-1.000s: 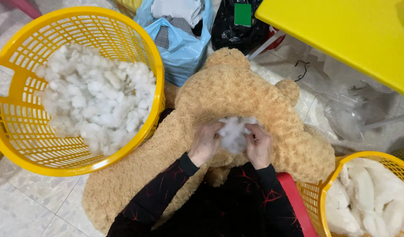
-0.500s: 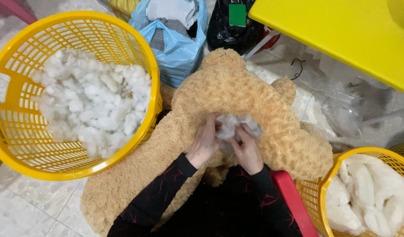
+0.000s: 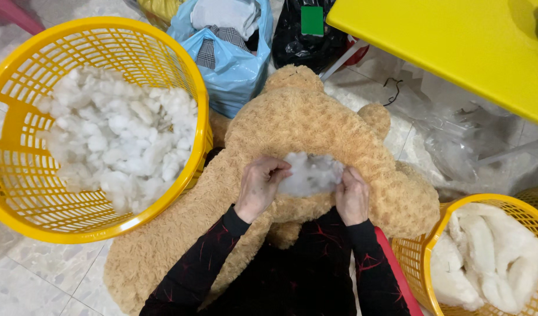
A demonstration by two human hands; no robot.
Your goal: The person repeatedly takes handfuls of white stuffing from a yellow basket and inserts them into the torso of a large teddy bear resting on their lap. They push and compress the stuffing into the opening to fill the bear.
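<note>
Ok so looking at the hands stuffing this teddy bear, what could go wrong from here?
Both hands, left hand and right hand, press white stuffing into the teddy bear. The opening might stretch or tear if it is forced. Loose tufts could also fall to the floor, since the yellow basket sits off to the side.

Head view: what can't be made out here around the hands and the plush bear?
- Opening in the plush bear: hidden by white stuffing.
- Left hand and right hand: fingertips buried in stuffing.
- Right basket: cut off by the frame edge.
- Blue bag: contents partly hidden.
</note>
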